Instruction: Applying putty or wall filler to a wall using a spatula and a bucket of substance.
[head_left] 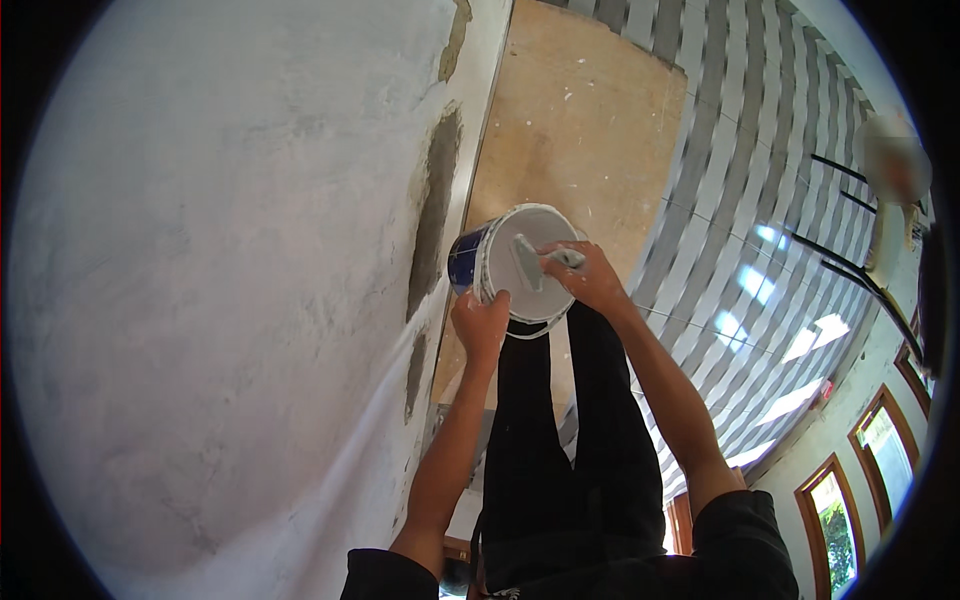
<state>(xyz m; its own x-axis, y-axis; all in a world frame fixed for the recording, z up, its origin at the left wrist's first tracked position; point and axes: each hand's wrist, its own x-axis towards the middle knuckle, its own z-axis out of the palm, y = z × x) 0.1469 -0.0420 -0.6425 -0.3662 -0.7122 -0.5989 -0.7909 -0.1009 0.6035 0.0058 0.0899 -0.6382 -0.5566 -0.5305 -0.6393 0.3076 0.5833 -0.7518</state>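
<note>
A white bucket with a dark blue outside is tilted in front of my legs, its white-coated inside facing me. My left hand is closed on the near left part of its rim, thumb toward the inside. In my right hand is a putty knife, gripped by its handle. Its broad blade, smeared with white paste, is inside the bucket's mouth. White smears also show on my right fingers. How much paste lies in the bucket I cannot tell.
Close on the left stands a plastered wall with rough gouges low down. Beneath the bucket lies a tan board, spotted white. Grey-and-white patterned tiles spread to the right. Wood-framed windows and dark bars are at far right.
</note>
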